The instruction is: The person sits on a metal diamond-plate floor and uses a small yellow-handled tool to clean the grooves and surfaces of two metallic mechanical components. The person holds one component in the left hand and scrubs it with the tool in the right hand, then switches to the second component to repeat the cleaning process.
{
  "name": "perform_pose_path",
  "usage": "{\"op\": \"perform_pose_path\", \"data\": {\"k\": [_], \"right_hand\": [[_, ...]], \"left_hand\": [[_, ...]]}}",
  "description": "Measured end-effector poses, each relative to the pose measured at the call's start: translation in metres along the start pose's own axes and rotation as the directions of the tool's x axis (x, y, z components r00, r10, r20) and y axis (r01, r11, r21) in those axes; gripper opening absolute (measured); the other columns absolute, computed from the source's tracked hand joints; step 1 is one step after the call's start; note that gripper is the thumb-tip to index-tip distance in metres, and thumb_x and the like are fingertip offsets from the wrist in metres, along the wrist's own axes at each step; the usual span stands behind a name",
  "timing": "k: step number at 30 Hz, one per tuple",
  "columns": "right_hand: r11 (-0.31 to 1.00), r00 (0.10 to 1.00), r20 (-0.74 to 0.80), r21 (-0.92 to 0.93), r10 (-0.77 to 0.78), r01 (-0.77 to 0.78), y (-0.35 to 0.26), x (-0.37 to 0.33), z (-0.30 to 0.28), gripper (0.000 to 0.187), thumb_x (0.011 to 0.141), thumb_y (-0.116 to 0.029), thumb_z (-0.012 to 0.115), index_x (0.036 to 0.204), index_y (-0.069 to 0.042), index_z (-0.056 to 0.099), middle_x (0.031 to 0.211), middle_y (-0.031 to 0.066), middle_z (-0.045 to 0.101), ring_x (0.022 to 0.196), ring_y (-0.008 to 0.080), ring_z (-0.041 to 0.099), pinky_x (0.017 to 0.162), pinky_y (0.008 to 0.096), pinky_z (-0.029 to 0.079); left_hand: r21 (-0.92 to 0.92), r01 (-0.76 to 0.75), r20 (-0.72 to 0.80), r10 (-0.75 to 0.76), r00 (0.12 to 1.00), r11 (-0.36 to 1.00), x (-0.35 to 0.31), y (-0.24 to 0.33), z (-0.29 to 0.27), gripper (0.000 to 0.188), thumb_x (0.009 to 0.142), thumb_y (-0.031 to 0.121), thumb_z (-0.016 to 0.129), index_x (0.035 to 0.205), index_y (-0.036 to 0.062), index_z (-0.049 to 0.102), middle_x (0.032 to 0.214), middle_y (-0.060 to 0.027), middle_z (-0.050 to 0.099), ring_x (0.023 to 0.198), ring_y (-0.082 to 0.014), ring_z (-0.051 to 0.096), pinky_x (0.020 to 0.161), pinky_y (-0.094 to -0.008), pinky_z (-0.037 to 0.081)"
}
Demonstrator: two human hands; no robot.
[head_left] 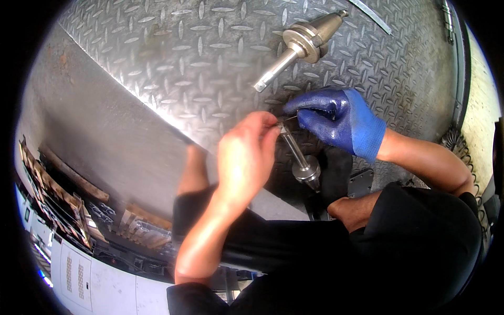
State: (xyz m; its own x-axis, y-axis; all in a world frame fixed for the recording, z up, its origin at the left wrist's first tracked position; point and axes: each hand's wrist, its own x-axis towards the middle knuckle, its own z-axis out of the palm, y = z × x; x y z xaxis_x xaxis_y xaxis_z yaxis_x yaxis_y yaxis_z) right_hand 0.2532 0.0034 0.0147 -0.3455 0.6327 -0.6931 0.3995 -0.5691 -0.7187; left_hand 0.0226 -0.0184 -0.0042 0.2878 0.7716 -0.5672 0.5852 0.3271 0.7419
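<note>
Two pinching grips: left hand [247,149], toolholder [295,149]; right hand [338,123], thin rod [291,118]; plate [210,58] spreads left to edge [137,91].

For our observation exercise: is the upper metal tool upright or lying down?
Lying down: the upper metal tool shows side-on along the patterned metal plate.

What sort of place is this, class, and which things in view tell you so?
Probably a machine shop: a metal tool holder lies on diamond-patterned steel plate, a second tool holder is at the person's hands, and a pale vented cabinet stands at lower left.
</note>
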Motion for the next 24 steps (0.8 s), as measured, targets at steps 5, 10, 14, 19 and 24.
{"op": "perform_pose_path", "data": {"k": [5, 10, 14, 19, 24], "right_hand": [[0.992, 0.994, 0.100, 0.108, 0.054, -0.065, 0.015, 0.007, -0.006, 0.030, 0.100, -0.001, 0.068, 0.128, -0.003, 0.076, 0.115, 0.0106, 0.080, 0.106, 0.0131, 0.073, 0.094, 0.0321, 0.059], [0.999, 0.994, 0.107, 0.032, 0.006, -0.009, 0.009, 0.002, -0.006, 0.026, 0.103, -0.014, 0.070, 0.128, -0.010, 0.076, 0.107, 0.0115, 0.081, 0.089, 0.0192, 0.077, 0.081, 0.0333, 0.061], [0.982, 0.994, 0.039, -0.159, -0.102, 0.107, 0.010, 0.001, -0.002, 0.026, 0.104, -0.012, 0.066, 0.129, -0.010, 0.076, 0.107, 0.0128, 0.081, 0.090, 0.0196, 0.077, 0.082, 0.0336, 0.061], [0.989, 0.986, 0.086, 0.042, 0.141, -0.145, -0.003, 0.003, -0.002, 0.032, 0.103, -0.019, 0.073, 0.130, -0.002, 0.075, 0.112, 0.0111, 0.080, 0.097, 0.0158, 0.076, 0.087, 0.0320, 0.062], [0.843, 0.962, 0.176, 0.467, 0.209, -0.268, 0.017, 0.004, -0.002, 0.026, 0.104, -0.019, 0.070, 0.127, -0.009, 0.076, 0.107, 0.0105, 0.081, 0.095, 0.0176, 0.079, 0.082, 0.0317, 0.064]], "left_hand": [[-0.002, 0.012, 0.011, -0.012, 1.000, 1.000, 0.001, 0.001, -0.001, 0.020, 0.096, 0.004, 0.074, 0.115, -0.0039, 0.071, 0.104, -0.0199, 0.079, 0.100, -0.0299, 0.080, 0.084, -0.0373, 0.064], [0.027, -0.010, 0.007, 0.010, 1.000, 1.000, 0.001, 0.000, 0.000, 0.020, 0.096, 0.004, 0.074, 0.114, -0.0037, 0.071, 0.105, -0.0199, 0.079, 0.099, -0.0297, 0.080, 0.083, -0.0374, 0.064], [0.009, -0.010, 0.009, 0.010, 1.000, 1.000, 0.000, -0.001, -0.001, 0.020, 0.096, 0.004, 0.074, 0.114, -0.0037, 0.071, 0.104, -0.0197, 0.079, 0.099, -0.0296, 0.080, 0.082, -0.0372, 0.064], [0.005, -0.005, 0.002, 0.005, 1.000, 1.000, 0.000, 0.001, -0.001, 0.020, 0.096, 0.004, 0.074, 0.114, -0.0038, 0.072, 0.103, -0.0195, 0.080, 0.098, -0.0296, 0.080, 0.082, -0.0370, 0.064], [0.009, 0.008, 0.008, -0.008, 1.000, 1.000, 0.000, 0.000, -0.001, 0.020, 0.096, 0.004, 0.074, 0.114, -0.0038, 0.072, 0.103, -0.0193, 0.080, 0.098, -0.0293, 0.080, 0.082, -0.0369, 0.064]]}}
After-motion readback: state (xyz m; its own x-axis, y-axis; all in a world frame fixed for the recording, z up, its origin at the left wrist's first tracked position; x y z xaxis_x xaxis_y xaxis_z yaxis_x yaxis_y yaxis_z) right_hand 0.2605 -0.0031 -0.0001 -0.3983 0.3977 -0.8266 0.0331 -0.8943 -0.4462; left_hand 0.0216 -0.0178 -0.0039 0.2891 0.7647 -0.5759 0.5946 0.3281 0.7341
